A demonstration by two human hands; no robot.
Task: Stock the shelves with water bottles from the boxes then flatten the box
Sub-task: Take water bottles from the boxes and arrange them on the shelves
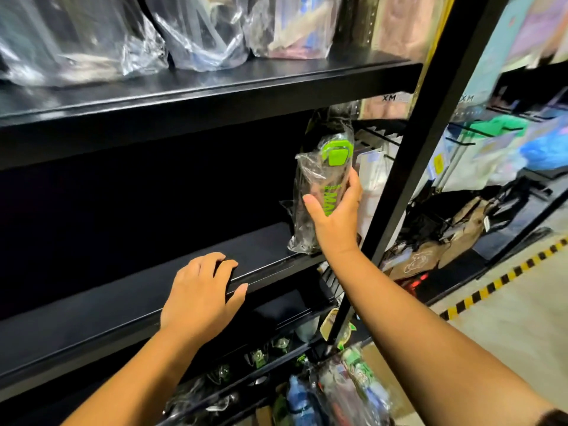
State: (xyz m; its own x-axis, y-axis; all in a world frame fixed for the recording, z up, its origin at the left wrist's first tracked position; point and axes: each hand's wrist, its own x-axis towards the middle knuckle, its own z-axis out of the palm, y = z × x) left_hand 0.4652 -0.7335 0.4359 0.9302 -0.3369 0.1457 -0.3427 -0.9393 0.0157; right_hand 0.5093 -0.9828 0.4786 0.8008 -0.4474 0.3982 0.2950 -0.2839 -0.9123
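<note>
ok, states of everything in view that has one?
water bottle: upright, clear-wrapped, green lid closed, at the right end of the middle shelf.
right grip: holds the water bottle by its side.
left grip: rests on the middle shelf's front edge, holding nothing.
top shelf: stocked with clear-bagged goods.

I count one bottle (pixel 325 192) in clear wrap with a green cap, at the right end of the middle shelf (pixel 153 272), and two hands in view, a left hand (pixel 201 298) and a right hand (pixel 336 216). The rack shows me three black shelves, the top shelf (pixel 215 84), that middle one and the bottom shelf (pixel 285 312), plus one black post (pixel 430 124) along their right edge. On the top shelf I make out three plastic bags (pixel 199 35) in a row; the small wrapped items (pixel 256 355) on the bottom shelf are too blurred for me to count.
</note>
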